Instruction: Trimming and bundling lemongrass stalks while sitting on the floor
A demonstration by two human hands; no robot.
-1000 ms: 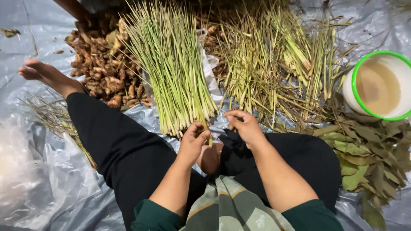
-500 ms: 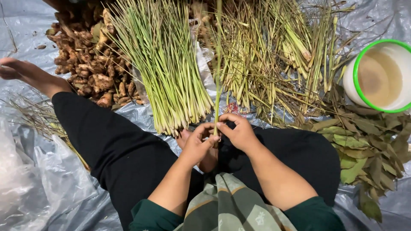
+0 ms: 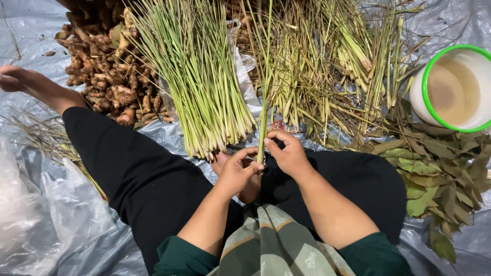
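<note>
Green stalk (image 3: 264, 87) stands upright at frame centre, its base pinched by both the left hand (image 3: 238, 171) and right hand (image 3: 289, 152), just beside the trimmed bundle (image 3: 197, 76).

lemongrass stalk (image 3: 264, 76): its base is hidden between the left hand (image 3: 237, 171) and right hand (image 3: 287, 153); its tip runs off the top edge.
trimmed bundle (image 3: 197, 71): left of the stalk, its upper ends are cut off by the top edge.
ginger roots (image 3: 99, 66): farther left of the stalk, partly hidden under the bundle.
white bowl (image 3: 452, 89): far right of the stalk, its right side cut by the edge.
bare foot (image 3: 28, 84): toes cropped at the left edge.
finger grip: which fingers pinch the stalk cannot be told.
</note>
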